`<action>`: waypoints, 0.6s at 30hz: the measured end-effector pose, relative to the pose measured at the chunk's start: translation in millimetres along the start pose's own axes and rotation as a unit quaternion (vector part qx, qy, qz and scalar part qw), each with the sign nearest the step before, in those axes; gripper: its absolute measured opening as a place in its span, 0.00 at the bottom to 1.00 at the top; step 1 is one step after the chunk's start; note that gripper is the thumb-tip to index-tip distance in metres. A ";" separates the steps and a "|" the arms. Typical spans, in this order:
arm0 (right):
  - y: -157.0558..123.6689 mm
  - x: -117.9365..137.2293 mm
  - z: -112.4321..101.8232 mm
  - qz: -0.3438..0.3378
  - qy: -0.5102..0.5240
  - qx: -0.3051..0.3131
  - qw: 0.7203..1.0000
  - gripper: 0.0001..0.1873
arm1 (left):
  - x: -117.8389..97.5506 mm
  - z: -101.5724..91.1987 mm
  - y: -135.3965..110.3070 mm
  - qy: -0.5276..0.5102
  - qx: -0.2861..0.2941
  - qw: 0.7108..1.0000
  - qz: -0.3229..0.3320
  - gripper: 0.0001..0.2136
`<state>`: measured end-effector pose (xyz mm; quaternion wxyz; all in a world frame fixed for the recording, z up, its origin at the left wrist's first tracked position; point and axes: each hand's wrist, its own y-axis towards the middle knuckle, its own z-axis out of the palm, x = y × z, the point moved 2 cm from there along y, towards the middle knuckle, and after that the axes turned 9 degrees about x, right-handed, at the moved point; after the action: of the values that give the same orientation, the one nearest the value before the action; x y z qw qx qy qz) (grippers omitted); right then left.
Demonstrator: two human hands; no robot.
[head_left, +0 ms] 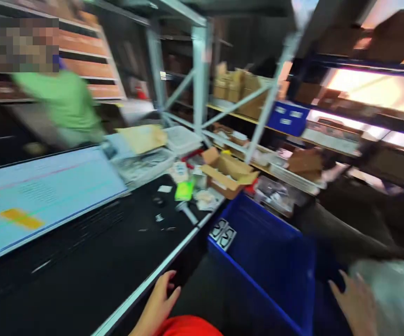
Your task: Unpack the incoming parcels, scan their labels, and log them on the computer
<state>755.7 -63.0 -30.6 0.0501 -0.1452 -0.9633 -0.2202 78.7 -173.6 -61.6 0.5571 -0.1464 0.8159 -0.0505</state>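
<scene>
My left hand is held low by the desk's front edge, its fingers and thumb apart and nothing between them. Between my hands stands a blue plastic bin with printed labels on its rim; its inside is dark and I make out no contents. Just right of the bin is my right hand, smeared a little by motion, with fingers spread. A whitish translucent plastic bag lies beside that hand; whether they touch I cannot tell.
A lit monitor stands on the black desk. An open cardboard box, white trays and a bright green item are behind. Metal shelving rises beyond. A person in a green shirt is at the back left.
</scene>
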 end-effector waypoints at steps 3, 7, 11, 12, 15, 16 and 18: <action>-21.4 170.5 70.6 -0.222 0.138 0.049 0.964 0.26 | 8.6 -28.8 -20.1 -0.002 -0.067 0.997 -0.034 0.28; -95.7 386.1 86.5 -0.465 0.218 0.161 0.843 0.18 | 40.8 -64.0 -57.2 -0.013 -0.143 0.986 -0.088 0.27; -147.4 508.5 95.2 -0.571 0.231 0.245 0.749 0.22 | 83.8 -98.3 -92.8 -0.036 -0.228 0.964 -0.130 0.26; -154.0 528.6 100.3 -0.579 0.233 0.255 0.739 0.23 | 93.8 -109.0 -101.5 -0.041 -0.258 0.956 -0.136 0.25; -166.5 579.1 120.0 -0.593 0.236 0.274 0.719 0.24 | 119.2 -147.7 -130.2 -0.066 -0.357 0.917 -0.164 0.27; -169.5 594.4 127.0 -0.598 0.236 0.279 0.714 0.25 | 125.7 -162.4 -141.1 -0.074 -0.390 0.901 -0.177 0.28; -174.8 624.4 140.4 -0.607 0.236 0.292 0.701 0.26 | 135.5 -192.7 -165.4 -0.076 -0.452 0.867 -0.197 0.29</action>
<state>103.4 9.0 -128.0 0.1708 0.5490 -0.8158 0.0618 -114.7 -386.6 -70.0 0.4687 -0.5430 0.6588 0.2267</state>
